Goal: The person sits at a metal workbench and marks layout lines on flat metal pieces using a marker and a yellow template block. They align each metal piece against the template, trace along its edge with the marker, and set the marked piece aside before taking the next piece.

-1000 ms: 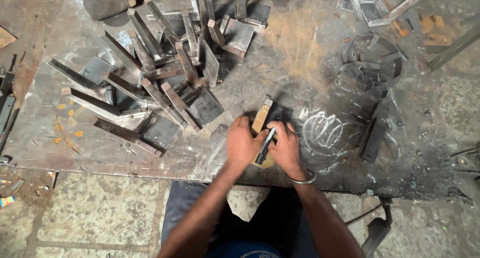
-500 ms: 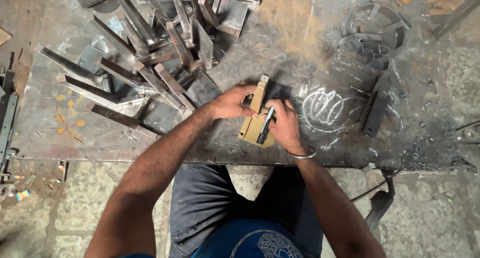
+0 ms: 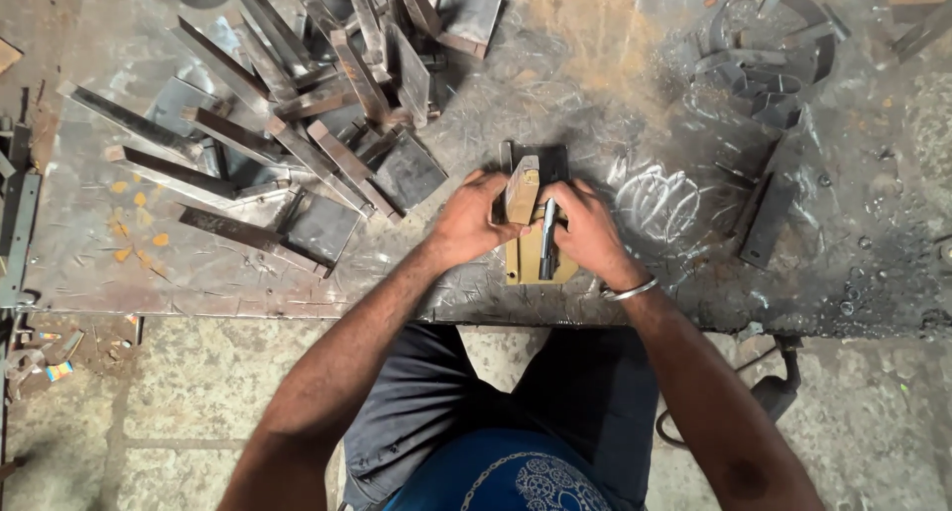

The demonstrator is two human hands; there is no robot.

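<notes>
Left hand (image 3: pixel 474 219): fingers curled, pressing on the left side of the bar (image 3: pixel 521 189) and holding it down against the plate.
Right hand (image 3: pixel 590 235): fingers folded around the rod (image 3: pixel 547 238), thumb along its left side; a metal bangle (image 3: pixel 631 292) sits at the wrist.
Bar: short, tan, rusty, lying lengthwise away from the person, its far end showing between the two hands.
Rod: slim, bright steel, upright in the view, just right of the bar and touching the plate.
Plate (image 3: pixel 555 268): flat, yellowish, lying at the near edge of the table, mostly hidden under both hands; a darker piece (image 3: pixel 548 160) shows just beyond it.
Change: half a second ago the left arm reached in slanted across the body with the pieces tilted; now both forearms run straight in, and bar, rod and plate sit squared to the table edge. One second ago the hands were closer together over a smaller bundle.
Meaning: the pieces appear to have been lined up and are now pinned in place, a judgement only.
Table (image 3: pixel 595 65): scratched steel, with a chalk scribble (image 3: pixel 657 202) right of the hands.
Offcuts (image 3: pixel 297 124): a heap of angle pieces well left and beyond.
Rings (image 3: pixel 769 55): curved dark scraps at the far right.
</notes>
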